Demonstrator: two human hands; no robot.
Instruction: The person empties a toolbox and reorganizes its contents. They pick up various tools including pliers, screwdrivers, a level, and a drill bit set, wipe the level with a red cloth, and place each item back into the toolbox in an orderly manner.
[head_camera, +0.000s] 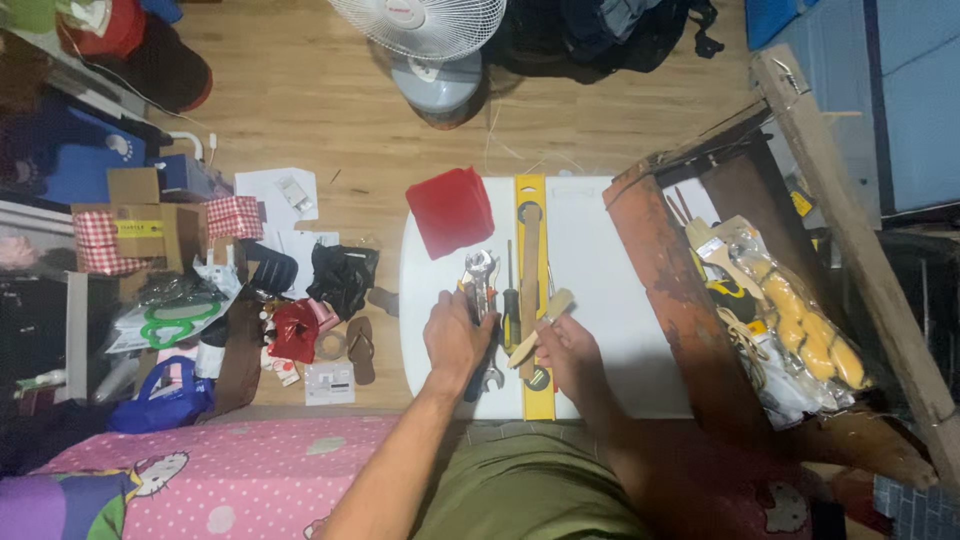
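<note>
Between both hands (505, 340), tools (495, 300) on table (600, 270)

Warm wooden plank floor (330, 110) under soft indoor light. White standing fan (420, 40) at top, cardboard boxes (140, 225) and scattered clutter on the left, pink patterned bedding (220, 470) below, rusty wooden crate (680, 290) on the right.

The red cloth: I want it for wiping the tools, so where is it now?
In the head view the red cloth lies on the far left corner of the white table, just beyond the wrench and left of the yellow level.
</note>
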